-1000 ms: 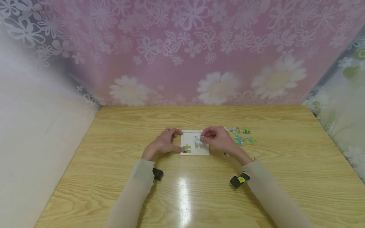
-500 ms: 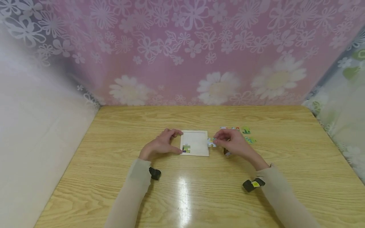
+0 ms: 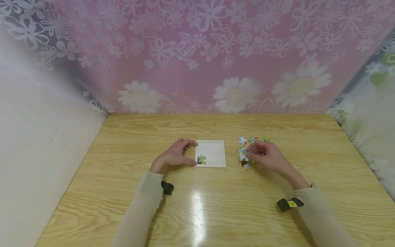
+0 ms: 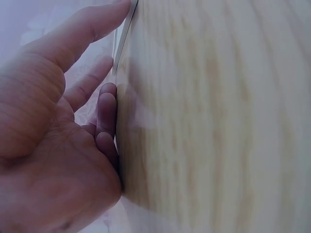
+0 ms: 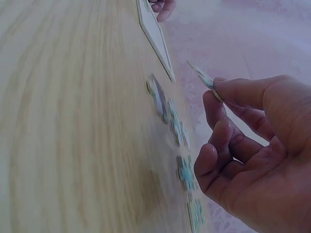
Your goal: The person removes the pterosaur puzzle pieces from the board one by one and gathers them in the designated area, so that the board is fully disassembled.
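Note:
My left hand (image 3: 172, 155) rests against the left side of a pale puzzle tray (image 3: 215, 150), thumb at the near corner and index finger at the far one. In the left wrist view, the thumb and index fingertip touch the tray's edge. A green puzzle piece (image 3: 202, 160) with a dark patch lies in the tray's near-left corner. To the tray's right, my right hand (image 3: 267, 156) pinches a light puzzle piece (image 3: 243, 156) between thumb and index finger. The right wrist view shows this piece (image 5: 205, 79) raised off the table, tilted, with the other fingers curled below.
Loose puzzle pieces lie right of the tray: a white one (image 3: 242, 140), one with red (image 3: 253, 139), a green one (image 3: 265, 139) and a brown one (image 3: 245, 165). Some are partly behind my right hand. A floral curtain (image 3: 197, 68) hangs behind the wooden table (image 3: 139, 219).
My right hand has carried the pinched puzzle piece from above the tray rightward to over the loose pieces. My left hand has stayed at the tray's left side, shifting only slightly.

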The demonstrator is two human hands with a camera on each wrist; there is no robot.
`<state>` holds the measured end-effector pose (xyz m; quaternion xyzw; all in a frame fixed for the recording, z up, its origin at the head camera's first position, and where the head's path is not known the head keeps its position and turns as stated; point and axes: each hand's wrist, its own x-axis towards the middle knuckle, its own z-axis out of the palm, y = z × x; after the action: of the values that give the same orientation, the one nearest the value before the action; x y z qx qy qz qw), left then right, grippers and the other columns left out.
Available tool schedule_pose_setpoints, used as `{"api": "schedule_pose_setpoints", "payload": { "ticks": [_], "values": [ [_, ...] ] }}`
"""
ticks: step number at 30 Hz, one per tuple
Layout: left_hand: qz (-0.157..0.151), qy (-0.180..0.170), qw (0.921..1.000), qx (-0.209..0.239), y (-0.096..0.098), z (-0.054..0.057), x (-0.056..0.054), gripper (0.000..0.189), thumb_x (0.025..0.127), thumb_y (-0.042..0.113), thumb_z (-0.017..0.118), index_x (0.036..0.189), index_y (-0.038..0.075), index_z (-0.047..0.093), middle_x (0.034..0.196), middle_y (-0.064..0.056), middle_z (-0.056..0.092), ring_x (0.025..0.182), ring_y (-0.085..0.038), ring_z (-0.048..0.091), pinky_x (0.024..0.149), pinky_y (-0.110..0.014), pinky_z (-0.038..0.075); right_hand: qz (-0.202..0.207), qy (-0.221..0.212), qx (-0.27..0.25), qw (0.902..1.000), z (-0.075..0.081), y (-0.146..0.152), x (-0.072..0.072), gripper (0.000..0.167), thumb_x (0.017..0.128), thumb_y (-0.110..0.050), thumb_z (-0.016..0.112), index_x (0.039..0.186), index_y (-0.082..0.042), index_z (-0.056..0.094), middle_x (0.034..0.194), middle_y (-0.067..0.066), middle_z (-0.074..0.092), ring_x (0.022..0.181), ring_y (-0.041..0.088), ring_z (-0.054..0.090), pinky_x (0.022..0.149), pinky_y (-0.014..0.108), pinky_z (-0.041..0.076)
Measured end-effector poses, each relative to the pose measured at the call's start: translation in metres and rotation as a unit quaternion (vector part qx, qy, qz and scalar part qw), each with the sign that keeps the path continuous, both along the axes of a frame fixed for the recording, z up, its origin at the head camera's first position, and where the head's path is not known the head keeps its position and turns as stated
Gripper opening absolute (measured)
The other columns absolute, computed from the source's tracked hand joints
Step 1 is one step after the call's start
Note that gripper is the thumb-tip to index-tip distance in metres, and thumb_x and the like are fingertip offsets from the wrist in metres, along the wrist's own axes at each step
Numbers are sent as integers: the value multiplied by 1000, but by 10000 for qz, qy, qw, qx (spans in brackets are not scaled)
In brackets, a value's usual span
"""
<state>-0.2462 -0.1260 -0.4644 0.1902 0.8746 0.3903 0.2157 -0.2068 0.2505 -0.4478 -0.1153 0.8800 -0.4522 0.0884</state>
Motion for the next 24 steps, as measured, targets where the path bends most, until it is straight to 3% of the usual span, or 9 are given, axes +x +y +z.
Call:
{"api": "schedule_pose_setpoints", "payload": {
  "ticks": [15, 24],
  "values": [
    [27, 28, 10000, -16, 0, -1, 0, 68, 84, 32, 86, 143, 24, 54, 138, -7, 43, 125, -25, 41, 109, -47, 38, -59, 103, 810, 9966, -6, 32, 13, 17, 96, -20, 73, 107, -7, 71, 92, 6, 73, 78, 5, 63, 67, 25, 50],
    [11, 67, 9999, -112, 0, 0, 0, 68, 84, 32, 85, 143, 25, 54, 138, -7, 43, 125, -25, 41, 109, -48, 37, -6, 454, 1270, 9909, -5, 41, 12, 11, 95, -17, 73, 103, -10, 73, 90, 2, 73, 78, 4, 62, 68, 24, 47]
  ]
}}
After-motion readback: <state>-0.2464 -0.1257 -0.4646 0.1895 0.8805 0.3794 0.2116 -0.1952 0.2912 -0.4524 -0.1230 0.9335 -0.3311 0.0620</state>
